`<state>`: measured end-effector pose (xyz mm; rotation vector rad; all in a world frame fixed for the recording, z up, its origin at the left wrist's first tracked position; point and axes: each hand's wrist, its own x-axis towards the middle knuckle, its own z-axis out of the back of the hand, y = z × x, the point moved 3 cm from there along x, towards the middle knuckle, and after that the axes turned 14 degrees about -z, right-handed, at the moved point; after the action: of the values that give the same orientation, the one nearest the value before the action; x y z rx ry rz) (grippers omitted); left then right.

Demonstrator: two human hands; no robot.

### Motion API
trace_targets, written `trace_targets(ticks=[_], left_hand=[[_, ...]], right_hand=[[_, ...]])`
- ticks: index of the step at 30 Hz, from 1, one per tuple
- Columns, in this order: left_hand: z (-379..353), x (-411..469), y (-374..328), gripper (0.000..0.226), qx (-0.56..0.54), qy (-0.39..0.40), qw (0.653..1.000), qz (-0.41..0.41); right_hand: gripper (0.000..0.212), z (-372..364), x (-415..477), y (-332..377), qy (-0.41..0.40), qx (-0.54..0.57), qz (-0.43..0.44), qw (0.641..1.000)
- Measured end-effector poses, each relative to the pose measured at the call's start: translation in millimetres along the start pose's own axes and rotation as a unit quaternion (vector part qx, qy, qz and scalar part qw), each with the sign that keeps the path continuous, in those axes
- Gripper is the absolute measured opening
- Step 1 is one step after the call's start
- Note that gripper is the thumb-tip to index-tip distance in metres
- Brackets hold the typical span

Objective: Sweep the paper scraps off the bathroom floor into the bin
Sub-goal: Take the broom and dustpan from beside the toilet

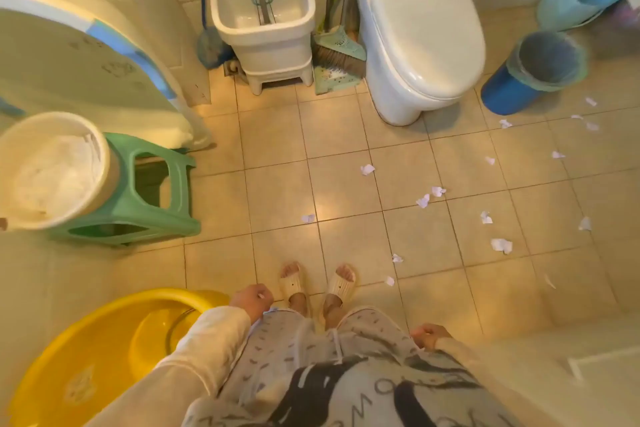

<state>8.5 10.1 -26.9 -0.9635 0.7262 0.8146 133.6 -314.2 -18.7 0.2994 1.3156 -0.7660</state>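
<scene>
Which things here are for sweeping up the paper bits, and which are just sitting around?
For the job: paper scraps, broom, dustpan, blue bin.

Just sitting around: toilet, mop sink, green stool, white bucket, yellow basin.

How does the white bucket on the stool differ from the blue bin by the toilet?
The white bucket stands raised on a green stool at the left; the blue bin stands on the floor, right of the toilet. The bucket holds something white; the bin has a liner over its rim and looks dark inside. Both are round, open-topped and upright.
</scene>
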Motion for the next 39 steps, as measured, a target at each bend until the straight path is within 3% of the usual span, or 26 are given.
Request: trace_targets(ticks=[6, 12, 16, 24, 35, 39], left_hand=[[-14.3, -7.2, 21.2, 0.024, -0.022, -0.019, 0.997, 0.073], [-11.9, 3.3, 48.7, 0.012, -0.178, -0.115, 0.965, 0.155], [4.2, 20.2, 48.5, 0.015, -0.215, -0.125, 0.956, 0.159], [68.8, 81.7, -5.0, 0.013, -0.190, -0.071, 0.971, 0.126], [205.7, 177.4, -152.4, 0.009, -0.114, -0.018, 0.993, 0.014], [247.6, 203.0, -209.7, 0.009, -0.146, -0.019, 0.988, -0.034]], right_hand=[[0.023, 24.6, 8.4, 61.3, -0.022, -0.054, 0.027, 0.998], [0.019, 42.6, -6.1, 148.8, -0.021, -0.027, 0.122, 0.992], [0.019, 50.3, -28.9, 200.6, -0.033, -0.057, 0.182, 0.981], [0.020, 53.7, -35.2, 271.7, -0.024, -0.038, 0.201, 0.978], [0.013, 87.0, -24.5, 337.0, -0.027, 0.046, 0.101, 0.993], [0.018, 102.8, -20.9, 338.1, -0.035, 0.046, 0.062, 0.996]])
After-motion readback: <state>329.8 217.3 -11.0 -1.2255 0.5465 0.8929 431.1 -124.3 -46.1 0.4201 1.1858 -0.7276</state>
